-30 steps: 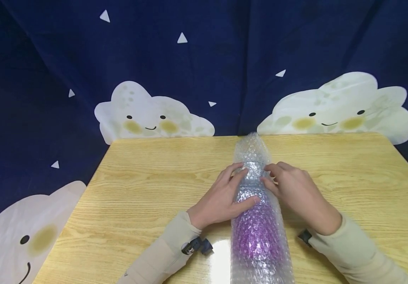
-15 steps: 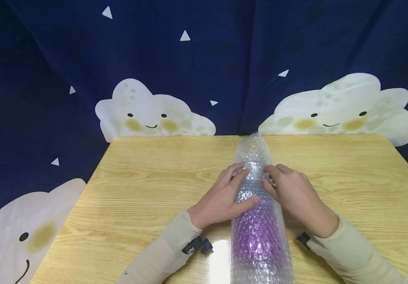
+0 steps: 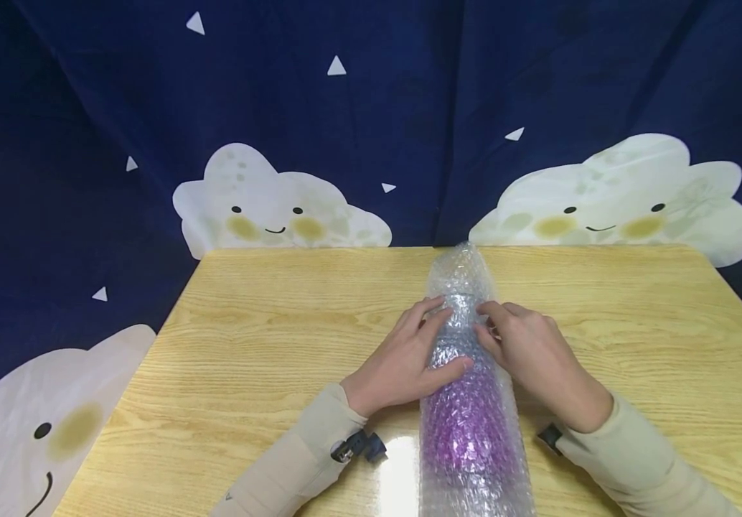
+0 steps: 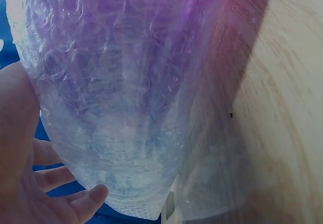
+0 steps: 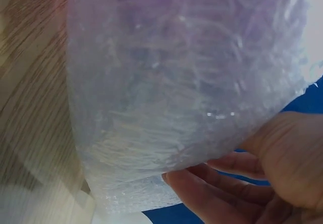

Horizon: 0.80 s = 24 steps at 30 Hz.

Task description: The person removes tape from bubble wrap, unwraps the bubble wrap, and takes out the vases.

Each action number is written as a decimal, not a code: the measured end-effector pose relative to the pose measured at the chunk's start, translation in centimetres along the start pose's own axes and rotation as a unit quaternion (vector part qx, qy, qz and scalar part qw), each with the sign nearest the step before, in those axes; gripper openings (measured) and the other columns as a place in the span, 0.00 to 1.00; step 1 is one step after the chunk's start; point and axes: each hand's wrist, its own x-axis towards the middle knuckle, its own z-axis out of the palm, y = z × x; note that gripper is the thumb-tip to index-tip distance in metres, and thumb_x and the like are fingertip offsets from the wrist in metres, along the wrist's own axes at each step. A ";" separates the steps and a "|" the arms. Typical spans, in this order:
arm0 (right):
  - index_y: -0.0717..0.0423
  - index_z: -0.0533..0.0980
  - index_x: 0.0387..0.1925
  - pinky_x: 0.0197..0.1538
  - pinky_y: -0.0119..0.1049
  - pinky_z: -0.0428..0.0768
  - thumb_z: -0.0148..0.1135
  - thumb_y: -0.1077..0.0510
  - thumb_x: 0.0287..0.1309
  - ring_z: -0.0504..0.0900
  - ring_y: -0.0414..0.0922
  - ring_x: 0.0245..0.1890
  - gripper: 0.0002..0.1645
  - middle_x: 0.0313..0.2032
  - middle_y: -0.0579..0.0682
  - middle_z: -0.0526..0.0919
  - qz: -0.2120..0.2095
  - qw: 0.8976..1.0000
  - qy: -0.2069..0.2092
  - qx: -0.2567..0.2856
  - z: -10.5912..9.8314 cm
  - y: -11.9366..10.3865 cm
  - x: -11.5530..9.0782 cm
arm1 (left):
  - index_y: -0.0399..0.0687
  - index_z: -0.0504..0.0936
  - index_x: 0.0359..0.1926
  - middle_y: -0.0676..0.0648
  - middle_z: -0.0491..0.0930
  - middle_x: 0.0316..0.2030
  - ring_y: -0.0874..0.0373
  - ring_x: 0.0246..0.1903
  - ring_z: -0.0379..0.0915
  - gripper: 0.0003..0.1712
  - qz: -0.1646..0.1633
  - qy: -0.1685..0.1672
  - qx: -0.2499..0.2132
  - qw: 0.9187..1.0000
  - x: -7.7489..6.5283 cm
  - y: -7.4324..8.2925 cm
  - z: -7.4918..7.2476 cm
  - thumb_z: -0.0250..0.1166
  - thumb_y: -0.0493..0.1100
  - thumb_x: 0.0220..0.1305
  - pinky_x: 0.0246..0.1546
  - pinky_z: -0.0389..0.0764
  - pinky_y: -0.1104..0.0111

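Observation:
A long bundle of bubble wrap [image 3: 468,424] lies lengthwise on the table, its far end near the back edge. Purple shows through its near part and pale blue-grey through the far part; what is inside cannot be made out. My left hand [image 3: 403,359] rests on the bundle from the left, fingers spread and thumb across the top. From the right, my right hand [image 3: 535,352] pinches at the wrap with curled thumb and forefinger. In the right wrist view a fingertip [image 5: 176,178] touches the underside of the bubble wrap [image 5: 166,93].
The wood-grain table [image 3: 268,316] extends to both sides of the bundle. Behind it hangs a dark blue curtain [image 3: 371,122] with white clouds and triangles. Small dark devices are strapped at both wrists, over beige sleeves [image 3: 293,459].
The right hand and forearm have shifted very slightly at the wrap. My left hand stays in place on the bundle, and the view has tilted a little.

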 end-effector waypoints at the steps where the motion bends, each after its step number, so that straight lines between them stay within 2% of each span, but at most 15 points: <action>1: 0.65 0.83 0.43 0.23 0.38 0.85 0.71 0.61 0.60 0.86 0.46 0.23 0.13 0.28 0.56 0.88 0.000 1.000 0.001 0.000 0.1 0.0 0.0 | 0.42 0.61 0.78 0.43 0.56 0.80 0.49 0.79 0.56 0.48 0.000 0.000 0.000 1.000 0.0 0.0 0.0 0.56 0.69 0.71 0.79 0.67 0.57; 13: 0.65 0.83 0.41 0.22 0.38 0.83 0.70 0.61 0.59 0.83 0.44 0.20 0.11 0.27 0.55 0.88 0.000 1.000 0.001 0.000 0.0 0.0 0.0 | 0.43 0.61 0.79 0.44 0.55 0.81 0.50 0.80 0.54 0.49 -0.004 -0.002 0.004 1.000 0.1 0.0 0.0 0.55 0.70 0.71 0.79 0.66 0.57; 24: 0.65 0.84 0.43 0.20 0.34 0.80 0.69 0.61 0.61 0.76 0.38 0.16 0.11 0.25 0.53 0.86 0.007 1.000 -0.007 -0.003 -0.1 0.0 -0.1 | 0.44 0.61 0.79 0.43 0.55 0.80 0.48 0.80 0.55 0.48 -0.001 0.001 0.000 1.000 0.1 0.1 0.0 0.57 0.69 0.71 0.79 0.67 0.55</action>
